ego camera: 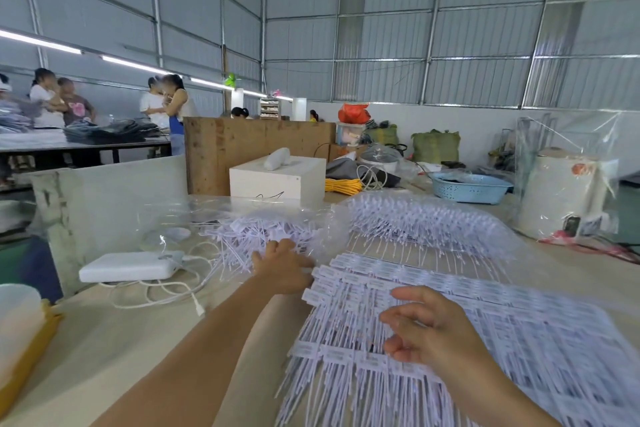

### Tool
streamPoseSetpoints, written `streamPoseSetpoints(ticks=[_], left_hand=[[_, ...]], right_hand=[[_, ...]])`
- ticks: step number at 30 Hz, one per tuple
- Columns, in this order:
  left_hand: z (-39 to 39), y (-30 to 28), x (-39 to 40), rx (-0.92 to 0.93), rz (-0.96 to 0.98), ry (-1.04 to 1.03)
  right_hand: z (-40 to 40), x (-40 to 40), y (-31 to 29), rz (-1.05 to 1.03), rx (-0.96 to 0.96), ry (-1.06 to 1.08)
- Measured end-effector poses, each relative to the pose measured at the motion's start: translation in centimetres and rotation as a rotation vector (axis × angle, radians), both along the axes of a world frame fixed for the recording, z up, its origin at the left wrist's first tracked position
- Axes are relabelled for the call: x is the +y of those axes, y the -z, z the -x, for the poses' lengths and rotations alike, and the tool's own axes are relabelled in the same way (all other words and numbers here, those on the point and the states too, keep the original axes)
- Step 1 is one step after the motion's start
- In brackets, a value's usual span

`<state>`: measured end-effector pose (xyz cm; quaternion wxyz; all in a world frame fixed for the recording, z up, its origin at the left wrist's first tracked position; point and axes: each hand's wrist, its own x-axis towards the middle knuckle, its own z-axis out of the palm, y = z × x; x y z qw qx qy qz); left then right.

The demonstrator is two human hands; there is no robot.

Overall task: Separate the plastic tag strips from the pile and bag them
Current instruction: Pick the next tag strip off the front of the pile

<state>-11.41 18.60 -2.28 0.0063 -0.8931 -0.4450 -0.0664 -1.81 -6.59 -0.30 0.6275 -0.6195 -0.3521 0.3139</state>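
- Two hands out over layered sheets of white plastic tag strips (450, 305) lying flat on pale worktop (121, 340), near centre-right.
- Strips look light, thin, bendy; long tails likely to tangle, so best taken by label-end edge, prob.
- Left hand (284, 267) reaches far, fingers spread, at sheet's far-left corner beside clear plastic bag (311, 222); grip can't tell.
- Right hand (426, 326) hovers relaxed, fingers loosely bent, holding nothing.

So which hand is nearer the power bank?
Left. The left hand reaches just right of the power bank; the right hand hovers over the tag strips, farther right.
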Motion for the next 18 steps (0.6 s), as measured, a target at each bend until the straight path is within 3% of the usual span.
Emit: streamPoseSetpoints(ticks=[2,5,8,14,16,17,18], left_hand=[[-0.2,0.4,-0.7,-0.058,0.037,-0.022],[0.3,0.4,-1.2,-0.076,-0.123,0.028],[1.5,-1.3,-1.1,-0.358,-0.23,0.104],[4.3,-6.6,-1.7,-0.795,-0.225,0.203],[5.3,-7.1,-2.2,-0.968,-0.384,0.247],[5.6,-6.9,-2.5,-0.977,-0.494,0.278],[5.8,-6.4,-2.8,-0.86,-0.57,0.336]], right_hand=[[-0.6,-0.7,0.1,0.02,-0.04,0.028],[-1.1,-1.0,0.4,0.111,-0.162,0.028],[-1.1,-0.3,0.4,0.227,-0.252,-0.012],[-1.4,1.9,-0.9,0.257,-0.502,0.017],[-1.6,2.0,-0.8,0.229,-0.527,0.055],[-1.8,1.8,-0.6,0.214,-0.532,0.077],[-2.0,1.5,-0.4,0.207,-0.539,0.094]])
